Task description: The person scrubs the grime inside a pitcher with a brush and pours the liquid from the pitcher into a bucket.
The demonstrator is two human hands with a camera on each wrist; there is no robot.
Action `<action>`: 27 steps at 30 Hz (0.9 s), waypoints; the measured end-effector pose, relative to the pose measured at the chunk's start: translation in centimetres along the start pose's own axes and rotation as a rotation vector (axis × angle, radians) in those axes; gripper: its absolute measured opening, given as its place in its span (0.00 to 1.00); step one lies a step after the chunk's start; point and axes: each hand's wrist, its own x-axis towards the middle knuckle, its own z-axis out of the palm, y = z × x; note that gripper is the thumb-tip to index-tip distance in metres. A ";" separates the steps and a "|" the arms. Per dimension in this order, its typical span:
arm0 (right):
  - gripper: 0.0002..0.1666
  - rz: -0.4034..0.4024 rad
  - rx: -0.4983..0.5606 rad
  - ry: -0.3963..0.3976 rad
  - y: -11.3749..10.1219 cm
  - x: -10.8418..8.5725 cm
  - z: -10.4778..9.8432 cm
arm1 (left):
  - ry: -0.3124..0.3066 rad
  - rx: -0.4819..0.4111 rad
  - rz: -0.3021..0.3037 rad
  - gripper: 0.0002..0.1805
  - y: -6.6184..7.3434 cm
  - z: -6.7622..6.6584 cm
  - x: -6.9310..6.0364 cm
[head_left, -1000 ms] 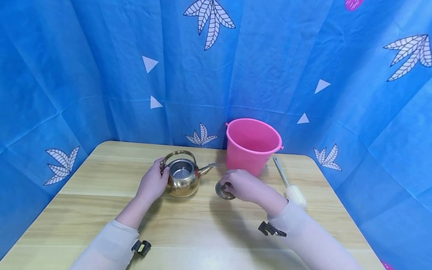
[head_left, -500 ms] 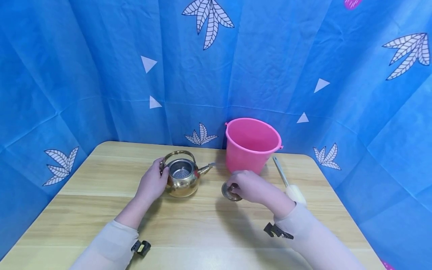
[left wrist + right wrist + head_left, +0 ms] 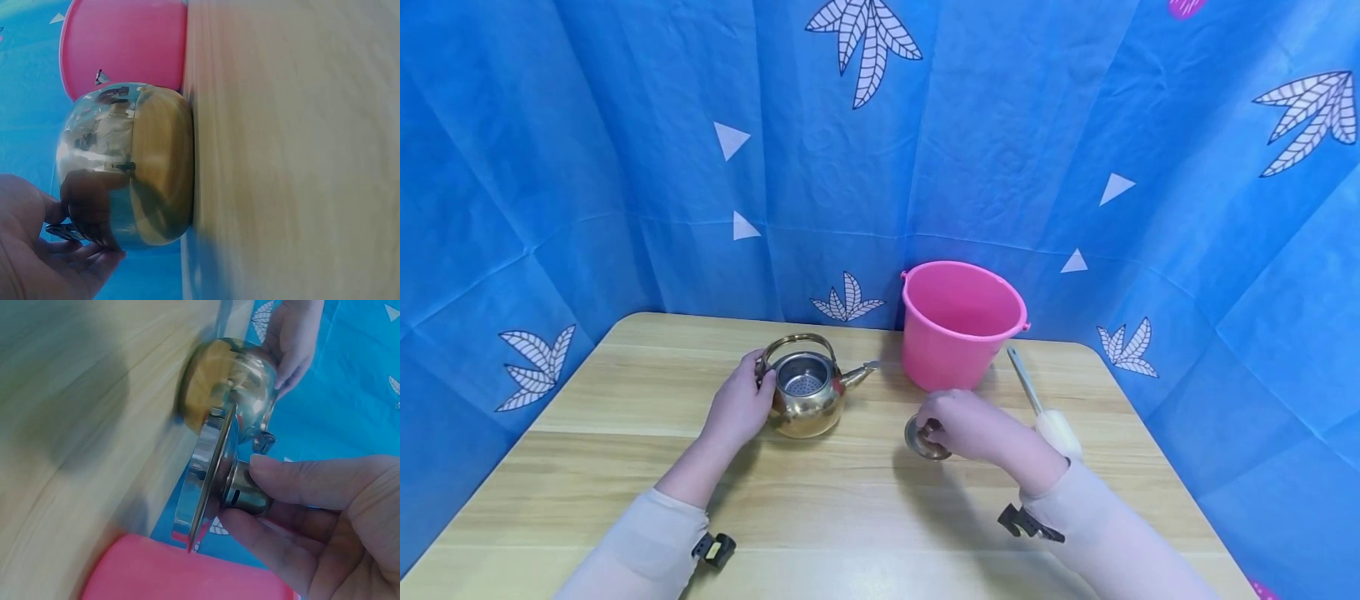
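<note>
A shiny gold teapot stands on the table with its top uncovered and a perforated strainer inside. My left hand grips it at the left, by the base of its arched handle; in the left wrist view the thumb and fingers close around that spot. To the right, my right hand pinches the knob of the round metal lid. The lid is held above the table, apart from the teapot, its shadow falling below.
A pink bucket stands at the back, just behind the right hand. Right of it lies a brush-like tool with a grey handle and white head, partly behind the right arm. A blue patterned curtain surrounds the wooden table.
My right hand has carried the lid rightward and slightly nearer to me, away from the teapot. The left hand and the teapot have stayed in place.
</note>
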 end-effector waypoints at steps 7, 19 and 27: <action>0.15 0.033 -0.004 -0.020 0.1 -0.5 0.3 | 0.000 -0.003 0.002 0.29 0.1 -0.1 0.0; 0.10 0.095 0.022 -0.075 0.4 -1.3 1.4 | 0.002 0.000 0.004 0.29 -0.4 0.1 0.2; 0.09 0.116 0.014 -0.066 0.7 -1.7 1.9 | 0.006 0.003 0.008 0.30 -0.3 0.1 0.2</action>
